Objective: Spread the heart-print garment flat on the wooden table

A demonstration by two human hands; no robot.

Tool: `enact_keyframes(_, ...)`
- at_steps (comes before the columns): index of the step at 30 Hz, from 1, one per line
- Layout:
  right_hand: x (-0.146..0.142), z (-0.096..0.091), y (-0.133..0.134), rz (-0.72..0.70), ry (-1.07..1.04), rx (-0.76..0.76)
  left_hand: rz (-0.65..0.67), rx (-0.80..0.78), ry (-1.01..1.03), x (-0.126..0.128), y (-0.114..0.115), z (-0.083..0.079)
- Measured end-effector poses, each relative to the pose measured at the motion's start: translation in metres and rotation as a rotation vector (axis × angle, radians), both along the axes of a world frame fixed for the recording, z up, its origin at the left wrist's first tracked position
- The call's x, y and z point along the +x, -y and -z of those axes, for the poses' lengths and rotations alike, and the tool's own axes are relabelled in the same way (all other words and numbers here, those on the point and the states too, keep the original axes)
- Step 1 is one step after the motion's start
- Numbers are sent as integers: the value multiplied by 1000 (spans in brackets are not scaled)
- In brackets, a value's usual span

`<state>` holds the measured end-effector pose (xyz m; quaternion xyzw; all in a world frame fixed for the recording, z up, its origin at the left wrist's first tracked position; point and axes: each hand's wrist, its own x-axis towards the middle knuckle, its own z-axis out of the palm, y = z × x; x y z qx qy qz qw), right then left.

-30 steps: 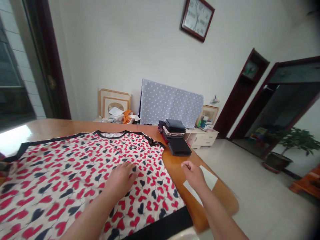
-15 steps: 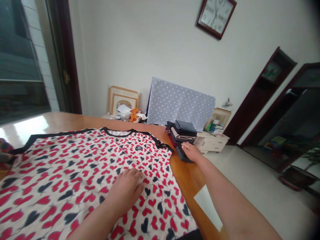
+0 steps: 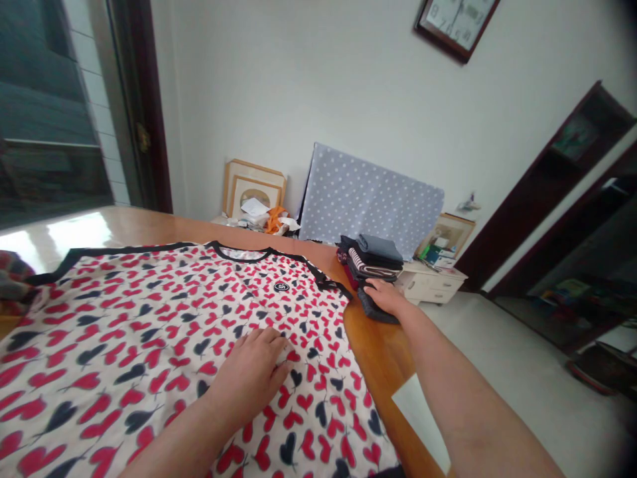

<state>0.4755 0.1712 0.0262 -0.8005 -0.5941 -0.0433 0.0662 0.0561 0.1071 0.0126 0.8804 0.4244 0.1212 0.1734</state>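
A shirt (image 3: 164, 318) printed with red and dark hearts on cream, trimmed in black at the neck and shoulders, lies spread over the wooden table (image 3: 383, 358). Flat on its front rests my left hand (image 3: 259, 365), fingers stretched out and nothing held. Off the shirt's right side, my right hand (image 3: 385, 297) lies on a dark folded garment (image 3: 371, 309), fingers extended over it. That garment sits at the near side of a stack of folded clothes (image 3: 375, 257), with a grey piece on top and a striped one below.
A pale sheet of paper (image 3: 421, 421) lies along the table's right edge, under my right forearm. Plaid cloth (image 3: 14, 282) is at the far left. Beyond the table are a dotted grey cover (image 3: 368, 192), a framed picture (image 3: 253, 189) and a white cabinet (image 3: 432, 285).
The view has shifted slightly, so the background sits further right. My left hand stays flat on the shirt, and my right hand stays on the dark folded garment.
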Motion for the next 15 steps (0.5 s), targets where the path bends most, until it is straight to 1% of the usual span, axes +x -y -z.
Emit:
enact_keyframes(3,-3,7,0,-7,-14,-28,4,-7,1,0,1,-1)
enact_keyframes(8,-5,16,4,5,29,-27,-9,-27,12,0,4,-6)
enact_keyframes(15,-2,16,8,-16,63,-26,-2,-26,12,-1,6,-11)
